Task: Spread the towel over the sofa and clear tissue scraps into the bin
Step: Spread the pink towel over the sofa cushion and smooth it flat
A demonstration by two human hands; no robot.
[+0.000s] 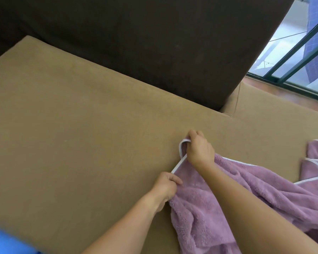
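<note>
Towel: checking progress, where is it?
Head view, lower right: the towel lies bunched on the sofa seat, its white edge pinched by left hand and right hand.

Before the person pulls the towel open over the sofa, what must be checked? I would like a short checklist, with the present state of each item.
1. Left hand grip on the white trim: ok, pinched.
2. Right hand grip on the trim further up: ok, fingers curled round it.
3. Trim between the hands untwisted: cannot tell, it loops near the right hand.
4. Towel lying flat: not ok, bunched on the right part of the seat cushion.
5. Bin near: cannot tell, none in view.
</note>
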